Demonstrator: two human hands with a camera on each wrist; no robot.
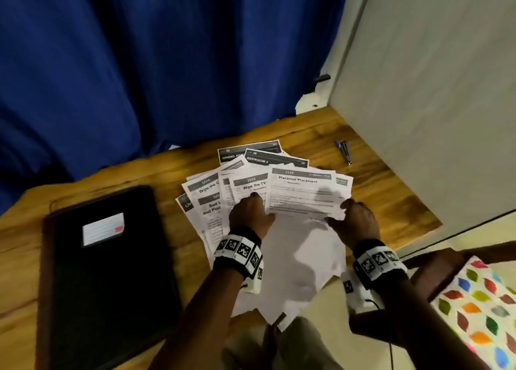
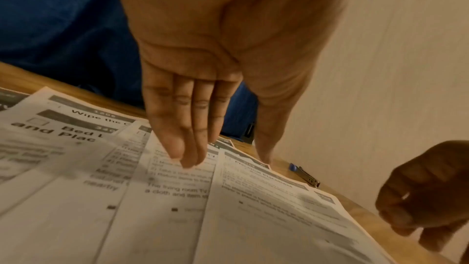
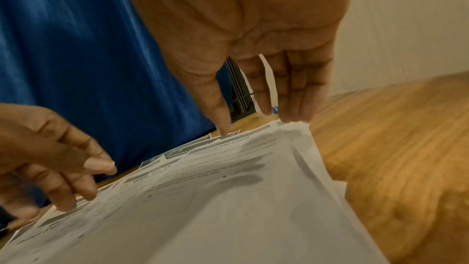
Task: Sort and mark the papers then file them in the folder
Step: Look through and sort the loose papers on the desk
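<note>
Directly under both hands [image 1: 301,216], fanned papers [image 1: 243,185]

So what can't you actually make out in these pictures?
- Small print on the papers: blurred in all views; only headings like "Placemat Placement" read.
- Lower sheets: covered by upper ones and by the left hand and right hand.
- Folder label: too small, head view.
- Pen: too small and blurred for any detail.

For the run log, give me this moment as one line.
left hand: flat on fanned papers | right hand: on Placemat Placement sheet | folder: closed | pen: untouched
</note>
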